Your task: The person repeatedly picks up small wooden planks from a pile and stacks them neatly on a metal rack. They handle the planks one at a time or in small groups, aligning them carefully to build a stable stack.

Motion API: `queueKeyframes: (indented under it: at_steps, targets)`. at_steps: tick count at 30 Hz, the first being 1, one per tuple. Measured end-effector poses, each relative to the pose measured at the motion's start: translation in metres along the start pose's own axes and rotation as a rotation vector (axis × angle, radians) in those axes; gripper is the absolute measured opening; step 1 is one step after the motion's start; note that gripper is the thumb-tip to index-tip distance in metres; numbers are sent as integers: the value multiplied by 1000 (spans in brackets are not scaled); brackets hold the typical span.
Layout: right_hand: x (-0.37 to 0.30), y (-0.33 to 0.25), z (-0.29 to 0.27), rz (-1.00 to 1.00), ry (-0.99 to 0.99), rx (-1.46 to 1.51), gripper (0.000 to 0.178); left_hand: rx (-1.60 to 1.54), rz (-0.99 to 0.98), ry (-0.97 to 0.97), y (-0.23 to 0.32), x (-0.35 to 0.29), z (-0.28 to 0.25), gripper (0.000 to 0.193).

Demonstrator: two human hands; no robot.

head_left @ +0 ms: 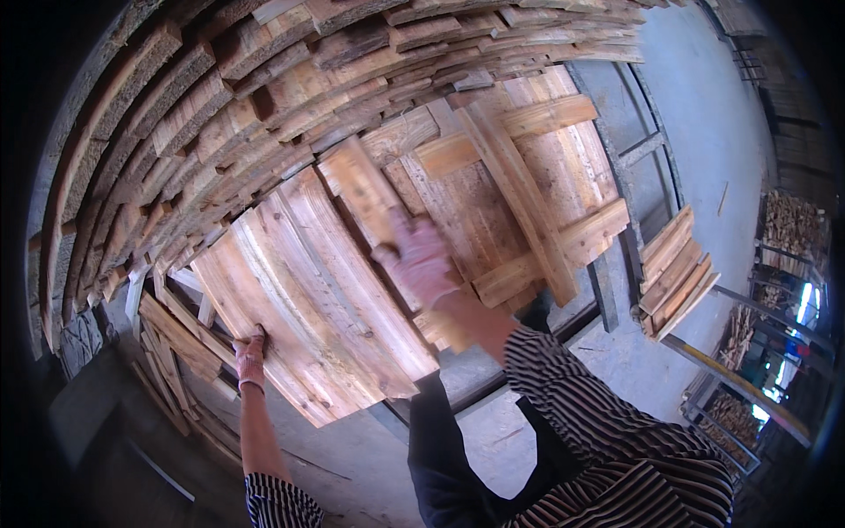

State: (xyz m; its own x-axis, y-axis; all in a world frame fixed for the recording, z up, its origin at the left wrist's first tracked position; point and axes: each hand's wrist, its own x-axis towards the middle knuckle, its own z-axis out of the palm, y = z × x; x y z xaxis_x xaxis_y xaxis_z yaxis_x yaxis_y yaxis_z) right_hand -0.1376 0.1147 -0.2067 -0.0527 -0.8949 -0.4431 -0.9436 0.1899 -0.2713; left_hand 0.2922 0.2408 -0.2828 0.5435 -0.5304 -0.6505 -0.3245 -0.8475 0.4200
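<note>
My left hand (250, 359), in a pinkish work glove, grips the left edge of a panel of light wooden boards (304, 282) laid side by side. Its thumb rests on the top face. My right hand (421, 257), also gloved and blurred by motion, has its fingers at the lower end of a short wooden board (359, 187), apparently gripping it. That board lies at a slant along the panel's right side. Further right is a second panel (576, 158) with crosswise wooden battens (581, 242). A long narrow batten (515, 198) lies across it.
A tall stack of rough planks (238, 97) fills the far and left side. A dark metal frame (629, 158) supports the panels. Several short boards (676, 275) lie in a small pile at right. Loose wood strips (180, 352) stand at left, and more stacked wood (792, 224) is at far right.
</note>
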Motion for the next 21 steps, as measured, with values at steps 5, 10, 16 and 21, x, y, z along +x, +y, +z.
queueKeyframes:
  at_steps: [5,10,16,21]
  targets:
    - [3,27,13,-140,64,-10,89,-110,-31,-11,-12,-2,-6,64]
    - [41,205,-64,106,251,-245,82,-56,22,-40,1,0,4,71]
    - [43,190,-51,130,349,-235,89,-54,11,-31,-16,1,-10,66]
    - [34,220,-51,240,306,-187,89,-120,1,-111,8,-2,13,61]
